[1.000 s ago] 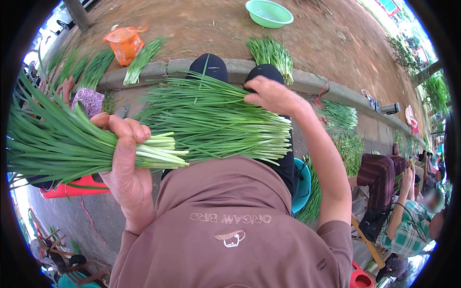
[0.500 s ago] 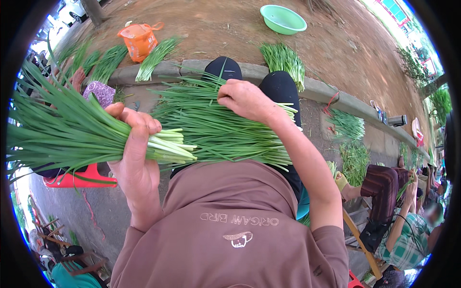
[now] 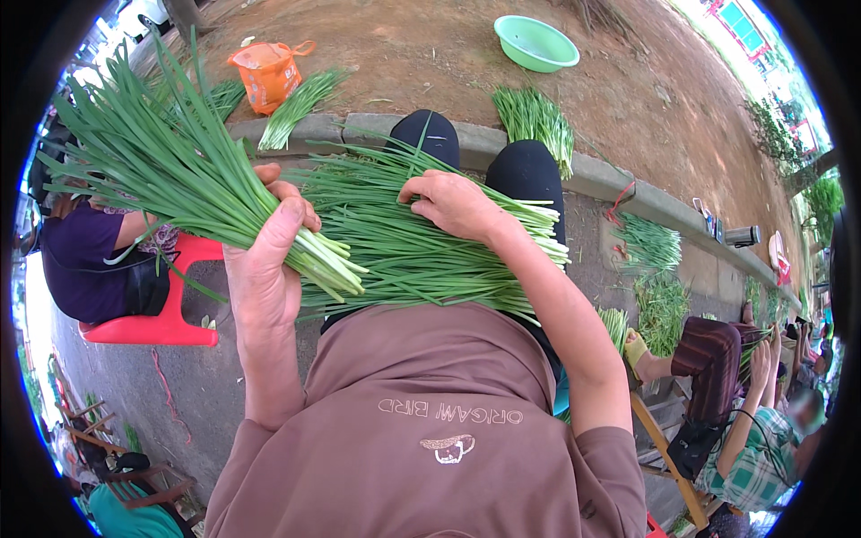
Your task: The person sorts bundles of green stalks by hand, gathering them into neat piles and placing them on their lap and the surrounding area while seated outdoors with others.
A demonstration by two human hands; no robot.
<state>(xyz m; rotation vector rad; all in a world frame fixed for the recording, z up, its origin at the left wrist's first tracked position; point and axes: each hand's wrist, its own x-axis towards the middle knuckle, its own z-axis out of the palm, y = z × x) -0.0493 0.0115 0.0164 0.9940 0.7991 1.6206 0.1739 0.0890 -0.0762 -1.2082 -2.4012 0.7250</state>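
Note:
My left hand (image 3: 273, 238) is closed round a thick bunch of garlic chives (image 3: 193, 170), its pale cut ends pointing right and its green leaves fanning up and left. Across my lap lies a wide heap of loose garlic chives (image 3: 404, 255), white ends to the right, leaves to the left. Over the upper part of this heap my right hand (image 3: 453, 204) rests with its fingers curled in and closed on chive leaves; how many stalks they pinch is hidden. A single leaf stands up near my knee, beyond the right hand.
An orange bag (image 3: 266, 81) and a bundle of chives (image 3: 300, 109) sit by the curb. Farther off is a green basin (image 3: 536, 45). Another bundle (image 3: 535, 125) lies beyond my knees. People sit on both sides, one at left on a red stool (image 3: 175, 309).
My left hand has tilted the bunch, so its leaves now point up and left instead of straight left. My right hand has shifted slightly over the heap, its fingers still curled.

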